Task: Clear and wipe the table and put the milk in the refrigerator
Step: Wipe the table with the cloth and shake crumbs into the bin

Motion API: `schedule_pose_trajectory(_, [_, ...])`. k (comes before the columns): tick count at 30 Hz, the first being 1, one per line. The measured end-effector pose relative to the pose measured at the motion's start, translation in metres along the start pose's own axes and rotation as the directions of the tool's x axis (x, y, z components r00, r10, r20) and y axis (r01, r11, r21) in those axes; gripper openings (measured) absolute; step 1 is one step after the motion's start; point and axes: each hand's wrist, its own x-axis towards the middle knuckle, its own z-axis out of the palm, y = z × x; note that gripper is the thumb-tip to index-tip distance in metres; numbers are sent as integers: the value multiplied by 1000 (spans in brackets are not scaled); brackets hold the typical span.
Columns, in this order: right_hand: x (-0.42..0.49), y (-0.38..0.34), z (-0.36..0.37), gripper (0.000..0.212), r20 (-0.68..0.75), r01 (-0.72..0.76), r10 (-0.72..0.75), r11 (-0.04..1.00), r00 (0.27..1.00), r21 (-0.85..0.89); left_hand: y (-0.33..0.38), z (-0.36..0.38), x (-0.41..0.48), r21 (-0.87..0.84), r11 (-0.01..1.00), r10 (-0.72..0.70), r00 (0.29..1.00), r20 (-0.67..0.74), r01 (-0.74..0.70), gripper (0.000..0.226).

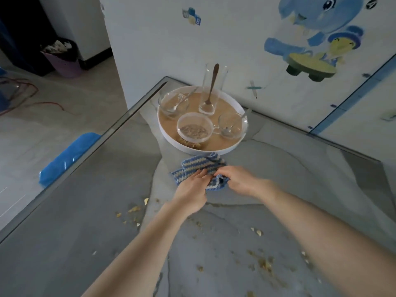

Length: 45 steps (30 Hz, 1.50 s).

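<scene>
A blue-and-cream striped cloth (201, 166) lies bunched on the grey table (85, 232) just in front of a round white tray (231, 146). My left hand (192, 189) presses and grips its near left part. My right hand (237, 179) pinches its right end. The tray holds a tall glass (211, 91) with a spoon, two glass bowls (173, 103) with spoons, and a lidded glass bowl (194, 127) of cereal. Crumbs (263, 262) are scattered over the near table. No milk is in view.
The table's glass edge (120, 125) runs diagonally at the left, with a blue chair seat (66, 157) beneath it. A wall with a cartoon sticker (317, 35) stands right behind the tray. A purple waste bin (64, 58) and red cables (32, 97) are on the floor at far left.
</scene>
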Motion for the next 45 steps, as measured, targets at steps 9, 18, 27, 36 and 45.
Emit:
schedule_pose_trajectory(9, [-79,43,12,29,107,-71,71,997,992,-5,69,38,-30,-28,999,35,988,149,-31,45])
schedule_pose_trajectory(18, [-132,60,-8,14,52,-84,73,966,996,245,94,24,-51,-396,917,77,994,73,-42,38])
schedule_pose_trajectory(27, [-129,51,-48,9,-174,60,41,843,984,534,92,-19,-30,-455,876,95,981,-168,-162,16])
schedule_pose_trajectory(36, [-108,67,-78,13,-279,-32,324,702,904,711,13,-29,-1,-495,864,-300,887,-351,96,17])
schedule_pose_trajectory(45, [-63,73,-61,10,-575,-152,427,873,698,464,-45,-45,45,-936,267,-762,645,-59,230,18])
